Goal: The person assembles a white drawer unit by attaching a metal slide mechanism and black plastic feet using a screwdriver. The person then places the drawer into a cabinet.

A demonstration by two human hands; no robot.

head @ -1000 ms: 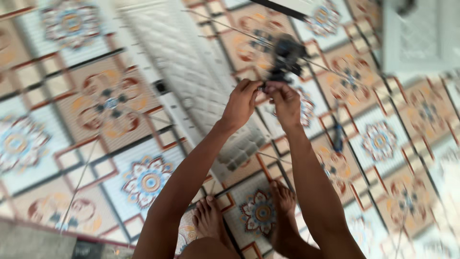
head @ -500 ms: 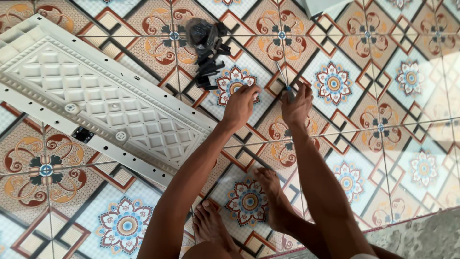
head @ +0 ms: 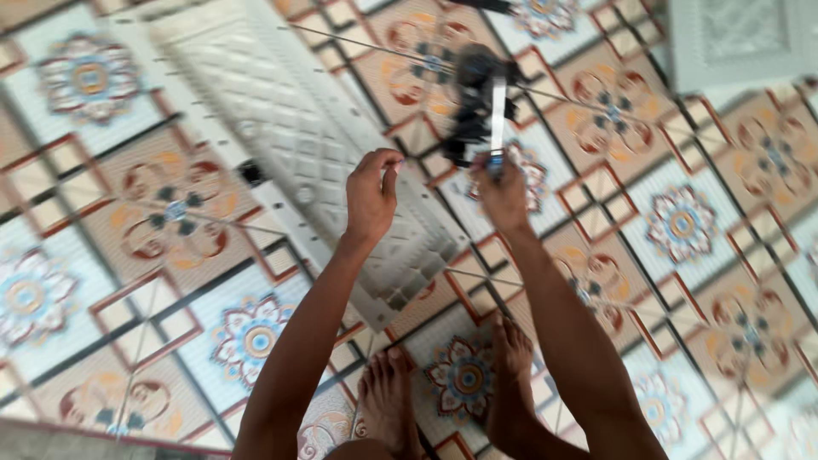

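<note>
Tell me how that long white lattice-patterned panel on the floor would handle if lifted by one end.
The long white lattice-patterned panel looks thin and moulded, so it is probably light and might flex or sag. Lying flat on the patterned tiled floor, it would likely slide rather than tip.

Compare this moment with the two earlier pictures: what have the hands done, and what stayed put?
The right hand has taken up a pale flat strip, pointing it toward the dark bundle; half a second ago both hands were low at the tiles. The left hand has lifted, fingers pinched; what it holds is unclear. The white lattice panel and both bare feet stay on the floor.
</note>
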